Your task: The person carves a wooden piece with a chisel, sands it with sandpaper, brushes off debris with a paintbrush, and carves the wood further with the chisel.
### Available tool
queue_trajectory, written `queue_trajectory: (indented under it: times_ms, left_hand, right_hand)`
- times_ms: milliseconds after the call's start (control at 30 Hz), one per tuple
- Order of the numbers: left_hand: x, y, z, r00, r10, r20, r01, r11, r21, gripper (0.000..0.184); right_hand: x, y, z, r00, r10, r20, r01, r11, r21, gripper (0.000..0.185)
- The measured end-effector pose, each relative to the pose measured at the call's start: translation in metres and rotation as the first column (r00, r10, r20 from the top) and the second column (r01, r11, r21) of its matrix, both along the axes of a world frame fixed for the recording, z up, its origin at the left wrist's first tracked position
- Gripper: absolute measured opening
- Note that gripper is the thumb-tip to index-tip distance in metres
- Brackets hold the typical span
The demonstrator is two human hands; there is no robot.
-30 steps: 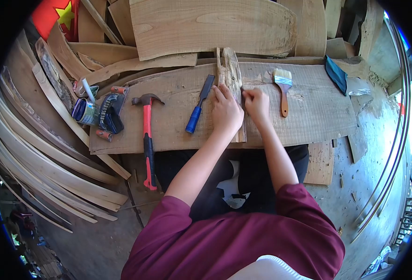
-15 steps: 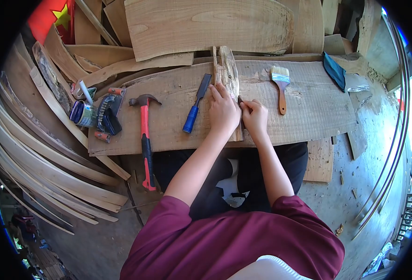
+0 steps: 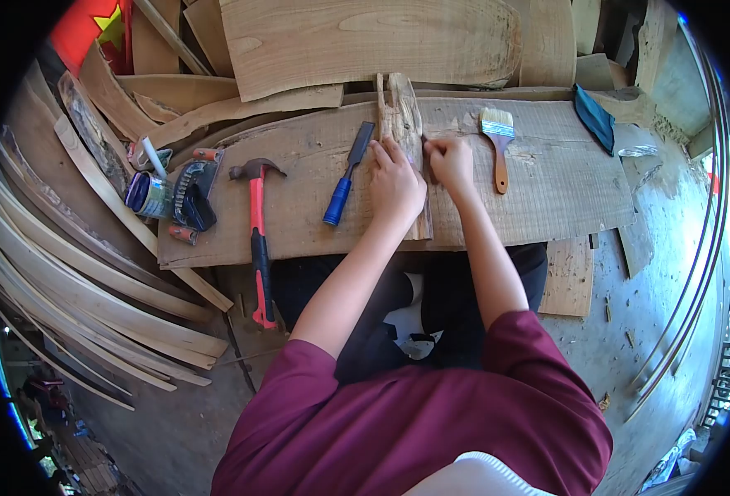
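Note:
A narrow, rough piece of wood (image 3: 406, 112), split at its far end, lies lengthwise on a wide wooden board (image 3: 299, 165). My left hand (image 3: 398, 186) is closed over the piece, fingers along its left side, holding it against the board. At the right edge of the piece, my right hand (image 3: 452, 164) is closed in a pinch. A small dark tip shows at those fingers, but most of what they hold is hidden. Left of my left hand lies a blue-handled chisel (image 3: 349, 175). To the right of my hands is a paintbrush (image 3: 499, 145).
A red-handled claw hammer (image 3: 257, 215) overhangs the board's near edge. A hand sander or plane-like tool (image 3: 193, 198) and an open can (image 3: 151, 197) stand at the left. A teal cloth (image 3: 594, 120) lies at the right. Curved wooden strips (image 3: 108, 306) fill the left side.
My right hand has moved away from me along the edge of the wood piece. My left hand stays on the wood. The view has shifted slightly.

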State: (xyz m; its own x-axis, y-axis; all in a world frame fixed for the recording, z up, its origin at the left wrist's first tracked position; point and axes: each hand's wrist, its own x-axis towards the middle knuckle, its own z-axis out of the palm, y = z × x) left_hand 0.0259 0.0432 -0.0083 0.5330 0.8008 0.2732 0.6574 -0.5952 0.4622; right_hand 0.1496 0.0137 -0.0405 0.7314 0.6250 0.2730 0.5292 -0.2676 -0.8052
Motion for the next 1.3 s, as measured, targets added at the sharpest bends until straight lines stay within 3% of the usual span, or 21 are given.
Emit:
queue_trajectory:
  times_ms: [167,300,433,500,600,700,767,900,1133,1233,1300]
  left_hand:
    - [0.0,-0.002,0.002,1.0,-0.003,-0.005,0.003,1.0,-0.028,0.061]
    - [0.0,-0.002,0.006,1.0,0.005,-0.027,-0.006,0.999,-0.043,0.06]
    - [-0.001,-0.002,0.008,0.999,0.006,-0.034,-0.007,0.999,-0.032,0.059]
    - [-0.001,-0.002,0.008,1.0,0.005,-0.022,-0.006,0.999,-0.042,0.059]
    - [-0.002,-0.003,0.008,1.0,0.0,-0.013,-0.001,0.999,-0.049,0.058]
    - [-0.001,-0.002,0.008,1.0,0.005,-0.012,-0.006,0.999,-0.041,0.058]
    - [0.001,-0.001,0.005,1.0,0.011,-0.011,-0.012,0.999,-0.041,0.059]
    - [0.001,-0.002,0.001,1.0,0.012,0.006,-0.012,1.0,0.004,0.06]
    - [0.0,-0.001,0.004,1.0,-0.001,-0.02,0.001,0.999,-0.032,0.06]
    - [0.0,0.0,-0.003,0.999,0.026,0.038,-0.03,0.993,0.113,0.053]
    - [0.0,0.001,-0.007,0.999,0.024,0.042,-0.029,0.992,0.119,0.053]
  right_hand:
    - [-0.037,-0.044,-0.001,1.0,0.013,0.0,-0.013,0.999,0.049,0.012]
    - [-0.027,-0.02,-0.005,0.998,-0.053,0.034,0.05,0.995,0.086,0.011]
    - [0.014,0.022,0.0,0.997,-0.065,0.032,0.064,0.996,0.055,0.015]
    - [0.025,0.031,0.007,0.999,-0.03,-0.028,0.028,0.998,-0.056,0.016]
    - [0.019,0.023,0.006,0.999,-0.01,0.04,0.01,1.0,0.001,0.016]
    - [0.002,-0.003,0.003,0.999,0.054,0.001,-0.054,0.997,-0.05,0.015]
    - [-0.015,-0.024,-0.002,0.996,0.08,0.039,-0.081,0.996,0.024,0.014]
    - [-0.025,-0.031,-0.005,0.999,0.036,0.028,-0.037,0.999,0.019,0.012]
    - [0.023,0.027,0.001,0.999,-0.013,-0.035,0.013,1.0,0.026,0.016]
    - [0.023,0.027,0.005,0.999,-0.002,0.054,0.003,1.0,-0.01,0.016]
    - [0.015,0.016,0.004,0.998,0.002,0.063,-0.003,1.0,0.005,0.016]
